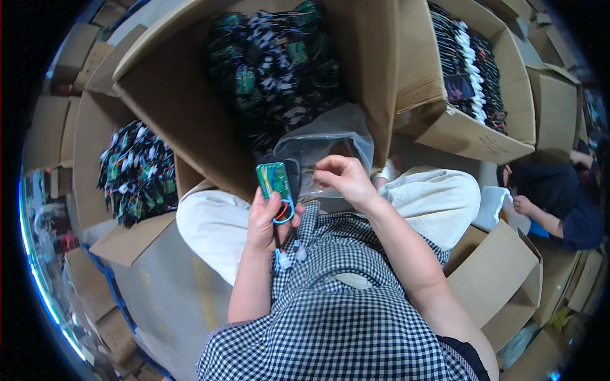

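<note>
My left hand (262, 222) is closed around a green circuit board (273, 180), its thumb on the lower edge. Yellow and blue wires lie across the board. A loop of blue and red wire bends over my fingers, and black cables end below in white plug connectors (286, 259). A dark flat piece (292, 174) sits just behind the board. To the right of the board my right hand (346, 180) is raised with its fingertips pinched together; what they hold, if anything, is too small to make out. Behind it hangs a clear plastic bag (352, 130).
A large cardboard box (171, 95) full of wired circuit boards (279, 70) stands in front of me. Another box (419, 70) at the right holds bundled black cables. At the left is a heap of wired boards (140, 171). A person (553, 203) sits at the far right.
</note>
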Motion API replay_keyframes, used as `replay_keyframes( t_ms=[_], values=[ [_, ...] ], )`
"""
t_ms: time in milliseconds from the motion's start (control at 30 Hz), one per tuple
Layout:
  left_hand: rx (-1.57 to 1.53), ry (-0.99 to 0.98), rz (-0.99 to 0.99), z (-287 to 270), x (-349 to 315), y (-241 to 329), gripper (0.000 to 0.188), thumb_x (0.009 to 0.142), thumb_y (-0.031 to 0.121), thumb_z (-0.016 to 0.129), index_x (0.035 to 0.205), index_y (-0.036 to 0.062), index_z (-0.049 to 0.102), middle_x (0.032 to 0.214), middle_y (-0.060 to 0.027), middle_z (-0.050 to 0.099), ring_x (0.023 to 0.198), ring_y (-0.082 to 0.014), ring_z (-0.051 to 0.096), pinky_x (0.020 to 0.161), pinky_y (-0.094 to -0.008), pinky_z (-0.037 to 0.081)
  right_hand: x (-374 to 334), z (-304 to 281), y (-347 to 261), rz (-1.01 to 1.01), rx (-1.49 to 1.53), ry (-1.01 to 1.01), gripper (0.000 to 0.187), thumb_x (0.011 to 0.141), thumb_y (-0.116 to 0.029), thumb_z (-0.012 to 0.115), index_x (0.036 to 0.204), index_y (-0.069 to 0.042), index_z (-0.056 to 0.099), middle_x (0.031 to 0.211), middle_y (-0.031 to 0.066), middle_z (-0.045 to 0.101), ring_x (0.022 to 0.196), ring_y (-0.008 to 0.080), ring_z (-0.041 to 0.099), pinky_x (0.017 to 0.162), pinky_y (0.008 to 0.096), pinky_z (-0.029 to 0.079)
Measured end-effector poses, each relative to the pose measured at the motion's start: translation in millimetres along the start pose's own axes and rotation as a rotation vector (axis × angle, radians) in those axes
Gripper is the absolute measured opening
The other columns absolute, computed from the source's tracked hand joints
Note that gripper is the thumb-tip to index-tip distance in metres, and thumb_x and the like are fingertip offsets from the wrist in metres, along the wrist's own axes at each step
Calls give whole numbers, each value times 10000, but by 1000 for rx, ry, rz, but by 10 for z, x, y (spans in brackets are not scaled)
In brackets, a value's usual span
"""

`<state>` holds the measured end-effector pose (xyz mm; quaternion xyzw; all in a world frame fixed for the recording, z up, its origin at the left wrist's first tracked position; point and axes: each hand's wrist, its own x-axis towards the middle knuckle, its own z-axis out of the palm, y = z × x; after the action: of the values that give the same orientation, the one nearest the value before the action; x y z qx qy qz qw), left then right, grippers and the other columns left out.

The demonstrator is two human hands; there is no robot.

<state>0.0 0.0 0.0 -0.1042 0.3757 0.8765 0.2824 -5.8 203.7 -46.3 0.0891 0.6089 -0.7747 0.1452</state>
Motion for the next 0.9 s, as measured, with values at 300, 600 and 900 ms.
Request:
replay_keyframes(
  t_ms=[300, 600, 900],
  values=[
    [-182, -165, -67, 106, -217, -1, 414, 910, 221, 598, 1257, 112, 401, 1061, -130, 579, 696, -219, 592, 531, -281, 491, -312, 238, -262, -117, -1, -2, 130, 833, -83, 669, 922, 9, 648, 847, 55, 665, 770, 91, 619, 667, 226, 493],
    [-137, -165, 27, 139, -314, 380, 414, 893, 216, 623, 1236, 120, 412, 975, -101, 576, 653, -202, 560, 498, -284, 447, -434, 6, -334, 397, -53, -733, 143, 907, -52, 527, 977, 2, 639, 801, 150, 680, 560, 140, 621, 532, 239, 506],
    [606, -175, -12, 384, -297, 571, 468, 864, 119, 646, 1264, 29, 420, 1126, -91, 554, 1009, -167, 559, 864, -264, 465, -343, -92, -996, -406, 399, -367, 682, 744, -452, 722, 1285, -75, 547, 1357, 168, 488, 1350, 313, 340, 1132, 489, 144]
  ],
)
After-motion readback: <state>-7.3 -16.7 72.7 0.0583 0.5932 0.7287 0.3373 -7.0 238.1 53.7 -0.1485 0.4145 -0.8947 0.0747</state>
